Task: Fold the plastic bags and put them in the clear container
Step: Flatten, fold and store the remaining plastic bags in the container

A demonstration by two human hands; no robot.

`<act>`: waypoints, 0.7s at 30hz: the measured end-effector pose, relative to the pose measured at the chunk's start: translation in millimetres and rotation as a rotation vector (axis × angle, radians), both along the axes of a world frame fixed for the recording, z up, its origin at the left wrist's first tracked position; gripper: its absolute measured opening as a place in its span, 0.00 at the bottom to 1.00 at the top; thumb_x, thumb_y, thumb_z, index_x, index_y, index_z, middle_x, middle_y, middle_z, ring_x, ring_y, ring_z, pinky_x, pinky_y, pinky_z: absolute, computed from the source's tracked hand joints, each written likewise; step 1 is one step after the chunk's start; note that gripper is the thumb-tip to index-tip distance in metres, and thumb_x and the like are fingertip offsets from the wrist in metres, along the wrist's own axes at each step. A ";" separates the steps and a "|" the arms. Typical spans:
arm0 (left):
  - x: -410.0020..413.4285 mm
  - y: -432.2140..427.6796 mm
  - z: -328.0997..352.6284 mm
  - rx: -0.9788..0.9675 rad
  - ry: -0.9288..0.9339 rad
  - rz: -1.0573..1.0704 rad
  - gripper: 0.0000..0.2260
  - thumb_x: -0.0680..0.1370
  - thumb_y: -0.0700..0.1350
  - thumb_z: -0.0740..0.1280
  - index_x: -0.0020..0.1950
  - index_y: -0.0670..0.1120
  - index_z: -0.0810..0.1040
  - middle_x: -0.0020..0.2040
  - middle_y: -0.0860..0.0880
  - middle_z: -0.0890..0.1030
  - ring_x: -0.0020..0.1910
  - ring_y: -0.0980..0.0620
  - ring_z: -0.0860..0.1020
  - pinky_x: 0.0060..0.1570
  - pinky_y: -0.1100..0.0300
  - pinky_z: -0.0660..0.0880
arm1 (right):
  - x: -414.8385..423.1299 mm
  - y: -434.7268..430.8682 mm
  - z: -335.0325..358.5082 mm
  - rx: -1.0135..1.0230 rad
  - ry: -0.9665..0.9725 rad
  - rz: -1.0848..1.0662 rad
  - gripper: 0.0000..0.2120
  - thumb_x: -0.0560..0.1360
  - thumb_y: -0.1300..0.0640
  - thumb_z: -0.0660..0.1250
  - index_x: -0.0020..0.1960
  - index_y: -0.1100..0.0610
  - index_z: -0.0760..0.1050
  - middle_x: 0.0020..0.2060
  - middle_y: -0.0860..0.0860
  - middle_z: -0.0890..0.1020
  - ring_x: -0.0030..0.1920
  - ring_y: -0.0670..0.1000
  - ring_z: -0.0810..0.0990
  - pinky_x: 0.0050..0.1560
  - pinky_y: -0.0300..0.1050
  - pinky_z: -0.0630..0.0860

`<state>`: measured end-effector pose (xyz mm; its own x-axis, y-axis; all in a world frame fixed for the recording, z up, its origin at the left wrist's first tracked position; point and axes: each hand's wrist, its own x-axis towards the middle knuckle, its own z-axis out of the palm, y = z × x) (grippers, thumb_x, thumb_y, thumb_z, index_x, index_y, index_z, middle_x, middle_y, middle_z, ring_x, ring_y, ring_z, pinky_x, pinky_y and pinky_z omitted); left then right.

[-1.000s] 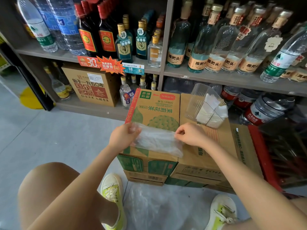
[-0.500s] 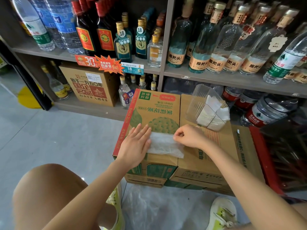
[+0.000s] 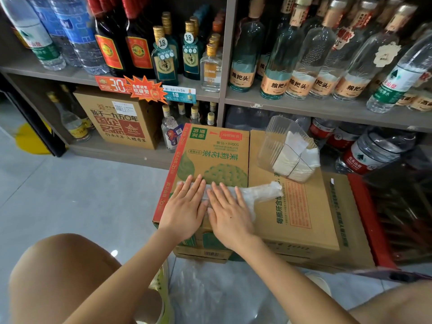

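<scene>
though it lies flat, plastic bag (image 3: pixel 258 194) crinkled

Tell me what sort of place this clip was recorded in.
Probably a small grocery or liquor shop: shelves packed with labelled liquor bottles, price tags on the shelf edge, and sealed drink cartons stacked on the floor.
</scene>
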<state>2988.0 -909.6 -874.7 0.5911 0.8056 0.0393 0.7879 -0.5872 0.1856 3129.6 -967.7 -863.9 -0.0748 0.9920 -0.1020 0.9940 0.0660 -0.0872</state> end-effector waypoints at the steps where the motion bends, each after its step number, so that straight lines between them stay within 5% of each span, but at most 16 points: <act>1: 0.2 -0.7 -1.8 -0.013 0.003 0.002 0.31 0.78 0.60 0.30 0.76 0.45 0.47 0.77 0.49 0.48 0.76 0.49 0.43 0.75 0.57 0.37 | 6.4 -1.8 -1.5 -0.003 -0.005 -0.019 0.32 0.77 0.41 0.31 0.78 0.52 0.46 0.78 0.50 0.47 0.77 0.52 0.43 0.74 0.57 0.36; 7: 0.5 -0.1 -2.5 -0.023 0.023 0.022 0.33 0.77 0.60 0.32 0.78 0.45 0.47 0.78 0.50 0.45 0.77 0.50 0.40 0.75 0.55 0.37 | 69.9 -32.4 4.4 -0.086 -0.086 -0.250 0.39 0.71 0.27 0.28 0.75 0.48 0.30 0.74 0.51 0.32 0.75 0.52 0.32 0.73 0.60 0.32; 12: -0.2 0.7 -2.3 -0.023 0.044 0.016 0.33 0.77 0.60 0.30 0.78 0.46 0.45 0.78 0.50 0.43 0.77 0.50 0.38 0.75 0.55 0.36 | 100.9 -45.1 6.6 -0.090 -0.126 -0.310 0.42 0.65 0.27 0.20 0.74 0.46 0.30 0.74 0.50 0.35 0.74 0.53 0.33 0.73 0.63 0.34; 17: -1.1 2.2 -0.6 -0.042 0.042 0.009 0.39 0.72 0.64 0.23 0.78 0.46 0.41 0.76 0.51 0.38 0.76 0.51 0.36 0.72 0.58 0.32 | 91.4 -47.3 7.4 0.270 -0.024 -0.095 0.33 0.78 0.32 0.42 0.75 0.50 0.60 0.74 0.55 0.61 0.74 0.59 0.61 0.73 0.61 0.46; 21: -2.2 1.4 6.8 -0.134 -0.153 0.043 0.37 0.75 0.65 0.37 0.79 0.46 0.45 0.77 0.52 0.41 0.75 0.56 0.37 0.70 0.65 0.32 | 77.3 -42.3 -1.2 0.386 0.080 0.196 0.21 0.78 0.41 0.56 0.62 0.50 0.78 0.63 0.49 0.78 0.66 0.51 0.74 0.72 0.60 0.54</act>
